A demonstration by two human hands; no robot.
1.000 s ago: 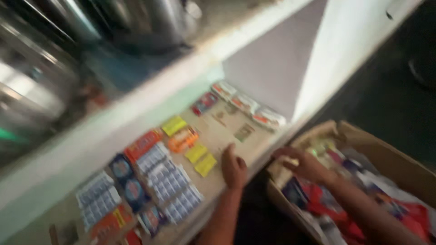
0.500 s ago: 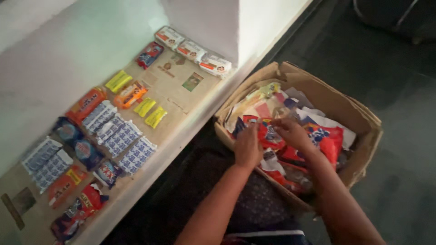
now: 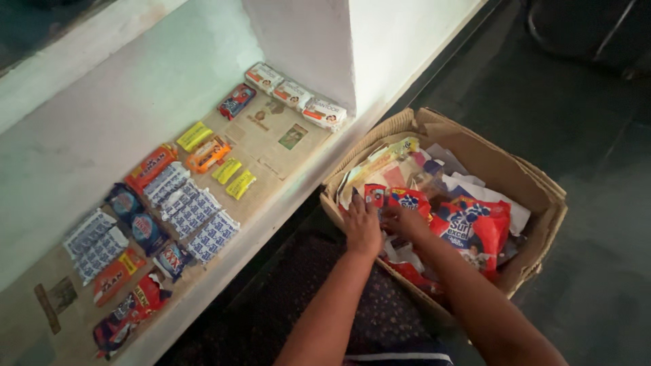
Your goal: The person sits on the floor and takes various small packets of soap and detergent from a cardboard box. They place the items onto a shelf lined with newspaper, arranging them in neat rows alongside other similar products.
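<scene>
Here both hands are down inside the cardboard box [image 3: 536, 190] on the dark floor: the left hand [image 3: 363, 230] lies flat, fingers together, on the red packets [image 3: 407, 201], and the right hand [image 3: 405, 222] sits just beside it among them (whether it grips one, I cannot tell). Rows of small packets [image 3: 193, 210] lie on the paper-lined shelf [image 3: 271, 135] nearby.

White plastered wall [image 3: 102, 88] with low ledge [image 3: 271, 203]; dark floor [image 3: 597, 203]; dim light.
</scene>
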